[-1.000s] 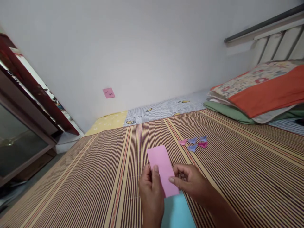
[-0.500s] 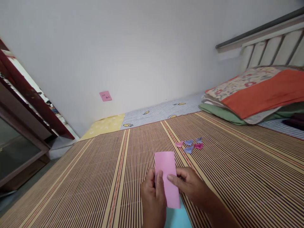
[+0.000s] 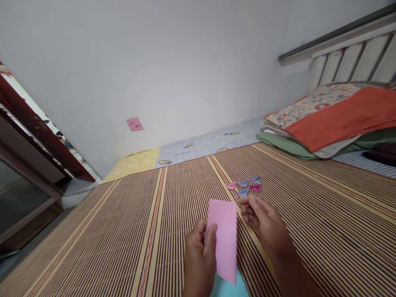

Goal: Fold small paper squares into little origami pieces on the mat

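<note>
My left hand (image 3: 201, 251) is closed on the left edge of a folded pink paper (image 3: 226, 243), its thumb lying across the front. The paper is a tall, narrow rectangle held upright. Just off its upper right edge is my right hand (image 3: 262, 218), fingers curled in and thumb against the index finger; nothing shows in them. Beyond that hand, several small folded paper pieces lie on the mat: a pink one (image 3: 231, 186), a magenta one (image 3: 255, 188) and blue ones (image 3: 243, 192). Below the pink paper, a light blue sheet (image 3: 229, 286) is partly hidden.
A striped mat (image 3: 123, 222) covers the bed. Folded bedding (image 3: 334, 119) in orange, floral and green is piled at the right, by a white slatted headboard (image 3: 349, 62). A pink note (image 3: 135, 124) is on the wall. A glass-fronted cabinet (image 3: 21, 198) stands at the left.
My right hand has let go of the pink paper and moved up and right, its fingers curling. The paper has shifted slightly right in my left hand.
</note>
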The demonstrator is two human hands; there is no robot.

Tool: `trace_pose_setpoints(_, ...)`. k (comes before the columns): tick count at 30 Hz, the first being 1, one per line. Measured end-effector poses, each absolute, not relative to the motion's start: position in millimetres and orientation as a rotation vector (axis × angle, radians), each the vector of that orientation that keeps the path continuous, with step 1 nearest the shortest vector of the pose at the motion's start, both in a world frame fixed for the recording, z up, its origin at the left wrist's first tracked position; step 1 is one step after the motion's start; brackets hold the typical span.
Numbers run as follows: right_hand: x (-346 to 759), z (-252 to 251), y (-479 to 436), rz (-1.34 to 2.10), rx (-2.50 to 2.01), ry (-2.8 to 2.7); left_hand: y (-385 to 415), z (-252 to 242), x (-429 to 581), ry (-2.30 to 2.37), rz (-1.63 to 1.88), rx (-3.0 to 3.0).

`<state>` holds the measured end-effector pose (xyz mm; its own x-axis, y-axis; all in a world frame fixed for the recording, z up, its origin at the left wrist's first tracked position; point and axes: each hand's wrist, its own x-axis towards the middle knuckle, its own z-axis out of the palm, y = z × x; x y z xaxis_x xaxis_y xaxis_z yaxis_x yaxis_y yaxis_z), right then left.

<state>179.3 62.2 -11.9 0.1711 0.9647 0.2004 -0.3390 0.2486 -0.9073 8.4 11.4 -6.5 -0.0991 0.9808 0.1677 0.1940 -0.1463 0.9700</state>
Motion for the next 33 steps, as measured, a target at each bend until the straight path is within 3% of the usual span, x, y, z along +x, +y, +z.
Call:
trace_pose_setpoints(9,159.9,-8.3,53.7,1.452,-0.797,-1.32,9.9,-1.2,-1.4,1.361,1.302,1.516)
trace_pose_setpoints(17,179.6,-16.3,62.4,1.331,-0.851,-1.297,14.0,1.7,-16.4,1.368,1.138,1.616)
trace_pose_setpoints(25,186.4,-13.1,57.2,1.469,-0.806,-1.565,8.8,13.6,-23.7,1.347,0.904,1.656)
trace_pose_setpoints(28,184.2,-15.2,58.1,1.438,-0.804,-1.489,12.6,9.1,-29.5,1.337,1.019,1.539)
trace_pose_setpoints(33,172.6,-24.2,67.8,1.216,-0.86,-1.034,23.5,-2.4,-38.8,1.368,1.643,1.027)
